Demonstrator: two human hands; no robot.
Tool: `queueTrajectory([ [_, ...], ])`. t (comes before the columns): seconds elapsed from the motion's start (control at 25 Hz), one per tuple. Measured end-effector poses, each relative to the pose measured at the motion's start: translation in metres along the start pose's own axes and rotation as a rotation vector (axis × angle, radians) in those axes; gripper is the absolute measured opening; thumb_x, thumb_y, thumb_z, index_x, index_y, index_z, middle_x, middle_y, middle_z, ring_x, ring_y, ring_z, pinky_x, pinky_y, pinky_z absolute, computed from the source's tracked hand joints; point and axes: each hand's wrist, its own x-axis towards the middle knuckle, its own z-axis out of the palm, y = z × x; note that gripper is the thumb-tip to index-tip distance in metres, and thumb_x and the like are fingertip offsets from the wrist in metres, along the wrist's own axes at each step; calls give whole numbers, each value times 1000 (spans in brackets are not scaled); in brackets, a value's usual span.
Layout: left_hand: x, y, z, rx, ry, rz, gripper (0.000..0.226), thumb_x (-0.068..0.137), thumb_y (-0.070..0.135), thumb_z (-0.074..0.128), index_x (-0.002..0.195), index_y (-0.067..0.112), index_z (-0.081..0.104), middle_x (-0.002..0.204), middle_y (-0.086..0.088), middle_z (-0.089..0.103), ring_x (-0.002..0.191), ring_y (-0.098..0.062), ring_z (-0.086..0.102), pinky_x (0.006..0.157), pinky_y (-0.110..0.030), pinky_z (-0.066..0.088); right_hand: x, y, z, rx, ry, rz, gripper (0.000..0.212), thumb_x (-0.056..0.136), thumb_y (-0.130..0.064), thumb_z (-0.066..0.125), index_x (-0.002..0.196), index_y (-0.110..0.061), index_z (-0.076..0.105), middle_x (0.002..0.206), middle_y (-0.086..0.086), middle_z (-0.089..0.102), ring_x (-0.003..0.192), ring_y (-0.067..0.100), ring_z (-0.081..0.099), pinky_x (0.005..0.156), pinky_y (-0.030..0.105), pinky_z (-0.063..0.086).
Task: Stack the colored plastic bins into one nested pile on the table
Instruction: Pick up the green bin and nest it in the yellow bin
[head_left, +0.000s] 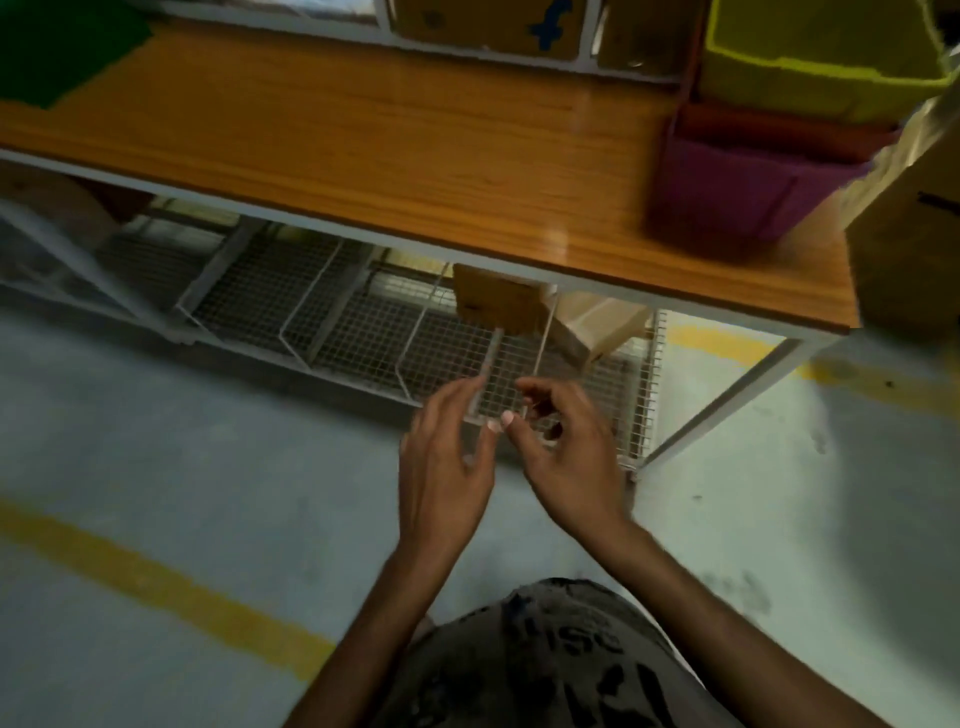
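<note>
A nested pile of bins stands at the right end of the wooden table (363, 156): a yellow bin (810, 57) on top, an orange-red bin (769, 130) under it, and a purple bin (737, 192) at the bottom. A green bin (57, 47) shows at the far left corner, partly cut off. My left hand (447, 457) and my right hand (566, 452) hover close together below the table's front edge, over the floor. Both hold nothing, with fingers relaxed and loosely bent. The frame is blurred.
A white wire rack (363, 332) with dividers sits under the table, holding a cardboard box (498, 301). A large cardboard box (914, 218) stands at the table's right end. Shelving with cartons runs behind the table. Yellow lines cross the grey floor.
</note>
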Motion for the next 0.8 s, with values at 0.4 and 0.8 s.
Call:
queueTrajectory([
  [0.4,4,-140,-172,12,284,-228,47,99,27,64,144,31,53,146,11,54,139,-8,42,112,-37,39,8,-96,186,76,-211,-92,41,98,-41,65,136,-34,52,117,-15,57,106,2,59,82,30,54],
  [0.8,119,-236,-272,-46,497,-353,56,99,34,63,151,36,42,151,15,48,141,-5,40,117,-42,38,123,-162,345,132,-372,-228,43,99,-48,59,138,-30,53,118,-13,58,110,2,58,88,30,54],
])
